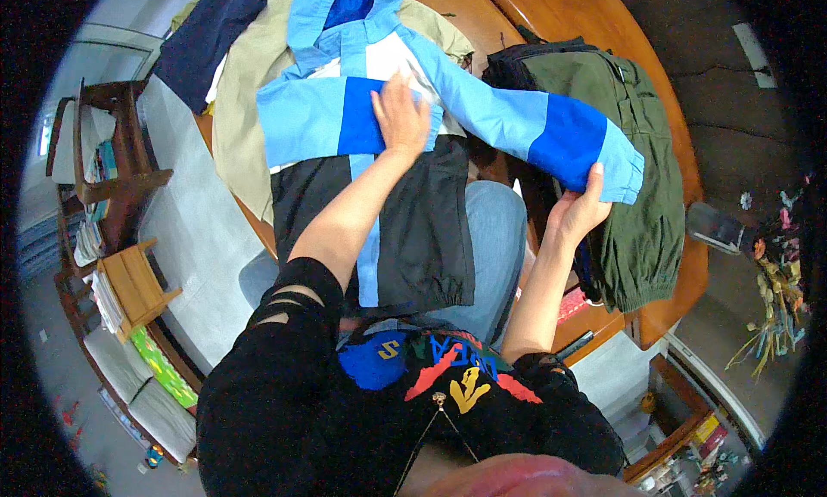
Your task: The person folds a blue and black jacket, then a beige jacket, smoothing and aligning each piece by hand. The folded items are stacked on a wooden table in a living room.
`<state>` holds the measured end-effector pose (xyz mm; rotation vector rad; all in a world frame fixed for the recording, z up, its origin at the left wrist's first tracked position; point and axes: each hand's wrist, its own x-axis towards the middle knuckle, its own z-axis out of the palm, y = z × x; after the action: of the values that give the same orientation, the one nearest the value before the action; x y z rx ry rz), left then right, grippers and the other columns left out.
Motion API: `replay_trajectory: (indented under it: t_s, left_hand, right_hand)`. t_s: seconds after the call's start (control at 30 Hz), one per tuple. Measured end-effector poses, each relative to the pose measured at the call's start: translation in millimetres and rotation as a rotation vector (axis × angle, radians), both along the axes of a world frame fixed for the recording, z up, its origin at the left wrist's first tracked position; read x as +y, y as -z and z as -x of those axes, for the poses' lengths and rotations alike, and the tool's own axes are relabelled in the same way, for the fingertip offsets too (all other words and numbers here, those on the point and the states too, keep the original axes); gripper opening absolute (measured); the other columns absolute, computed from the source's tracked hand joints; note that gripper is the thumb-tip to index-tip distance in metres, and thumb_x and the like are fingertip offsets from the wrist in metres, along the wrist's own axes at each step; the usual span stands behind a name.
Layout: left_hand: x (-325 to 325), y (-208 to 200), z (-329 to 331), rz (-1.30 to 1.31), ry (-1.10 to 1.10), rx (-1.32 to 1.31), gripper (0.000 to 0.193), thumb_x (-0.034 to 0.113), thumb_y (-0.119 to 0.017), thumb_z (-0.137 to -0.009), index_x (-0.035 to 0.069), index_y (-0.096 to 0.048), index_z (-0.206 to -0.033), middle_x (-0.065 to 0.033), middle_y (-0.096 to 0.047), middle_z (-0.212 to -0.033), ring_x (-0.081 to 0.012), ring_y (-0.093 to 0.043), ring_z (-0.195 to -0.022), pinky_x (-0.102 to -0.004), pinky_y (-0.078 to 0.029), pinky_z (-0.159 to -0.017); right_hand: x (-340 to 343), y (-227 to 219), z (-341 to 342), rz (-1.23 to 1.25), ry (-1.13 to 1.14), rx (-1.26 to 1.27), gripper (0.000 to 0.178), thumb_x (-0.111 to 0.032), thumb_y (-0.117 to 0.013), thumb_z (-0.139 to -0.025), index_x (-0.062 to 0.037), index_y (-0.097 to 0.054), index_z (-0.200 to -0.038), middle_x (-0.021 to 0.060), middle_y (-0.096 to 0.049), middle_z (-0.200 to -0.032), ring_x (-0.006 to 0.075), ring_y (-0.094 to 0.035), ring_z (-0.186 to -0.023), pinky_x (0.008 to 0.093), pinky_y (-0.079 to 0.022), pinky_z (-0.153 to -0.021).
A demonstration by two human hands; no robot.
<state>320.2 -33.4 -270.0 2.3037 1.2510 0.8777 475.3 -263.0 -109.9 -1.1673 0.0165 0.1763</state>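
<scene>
A hooded jacket (413, 187) in light blue, royal blue, white and black is spread in front of me, its hood toward the far edge and its black lower part over my knee. One sleeve (297, 122) is folded across the chest. My left hand (402, 116) lies on that sleeve's cuff end, fingers extended and pressing flat. The other sleeve (517, 122) stretches out to the right. Near its cuff, my right hand (586, 208) grips the edge, thumb on top and fingers underneath, mostly hidden.
Folded dark green trousers (637, 178) lie on the brown wooden table (594, 23) at right. Beige (245, 135) and navy garments (211, 45) are under and beyond the jacket at left. A wooden chair (129, 282) and a cushioned sofa (142, 402) stand further left.
</scene>
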Motion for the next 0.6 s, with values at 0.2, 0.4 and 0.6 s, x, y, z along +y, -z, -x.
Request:
replay_trajectory:
  t_s: [0.2,0.4,0.6]
  left_hand:
    - [-11.3,0.3,0.5,0.224,0.212,0.494,0.079,0.051,-0.061,-0.095,0.026,-0.028,-0.162,-0.0117,-0.016,-0.171,-0.0348,-0.015,-0.157,-0.0729,-0.011,-0.118]
    - [-29.1,-40.4,-10.6,0.432,0.301,-0.138,0.07,0.043,-0.062,-0.096,0.013,-0.043,-0.156,-0.0194,-0.029,-0.166,-0.0382,-0.024,-0.154,-0.0616,-0.021,-0.122]
    - [-22.9,-73.3,24.1,1.718,0.306,-1.088,0.062,0.058,-0.049,-0.103,0.015,-0.051,-0.149,-0.0121,-0.047,-0.156,-0.0299,-0.047,-0.139,-0.0473,-0.037,-0.116]
  right_hand:
    - [-3.7,-17.3,16.7,0.06,0.104,-0.146,0.05,-0.013,-0.065,-0.099,0.0014,-0.046,-0.142,0.0184,-0.055,-0.141,0.03,-0.06,-0.125,0.0448,-0.05,-0.106]
    - [18.2,-55.2,57.9,-0.004,0.147,-0.157,0.044,-0.015,-0.065,-0.101,0.0016,-0.048,-0.138,0.0174,-0.059,-0.135,0.0281,-0.063,-0.116,0.0432,-0.054,-0.099]
    - [82.5,-52.9,172.6,0.37,-0.752,-1.066,0.039,-0.019,-0.075,-0.091,-0.0005,-0.064,-0.124,0.0208,-0.069,-0.119,0.0378,-0.067,-0.105,0.0464,-0.052,-0.095]
